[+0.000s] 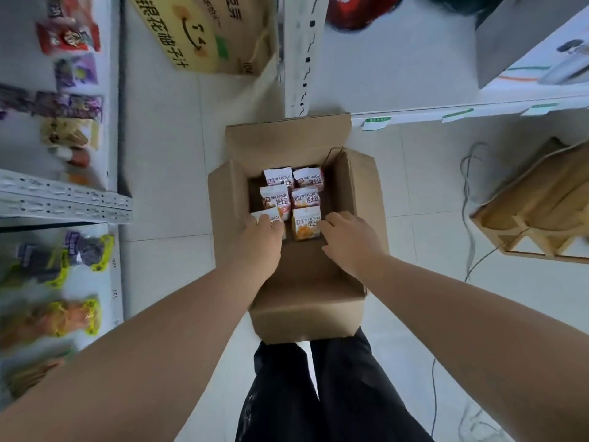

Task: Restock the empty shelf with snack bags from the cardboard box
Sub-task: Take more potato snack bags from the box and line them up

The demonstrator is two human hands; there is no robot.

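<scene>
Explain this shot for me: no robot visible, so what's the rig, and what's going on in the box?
There is no machine here. A person wears a wide-angle camera on the head, looking down, so you see their own arms and dark trousers. An open cardboard box sits on the tiled floor in front of them, with six snack bags showing in two columns. The left hand lies over the nearest left bag. The right hand touches the nearest right bag. Whether either has gripped yet is unclear. Stocked shelves stand at the left, and a white shelf edge with green labels at the right.
</scene>
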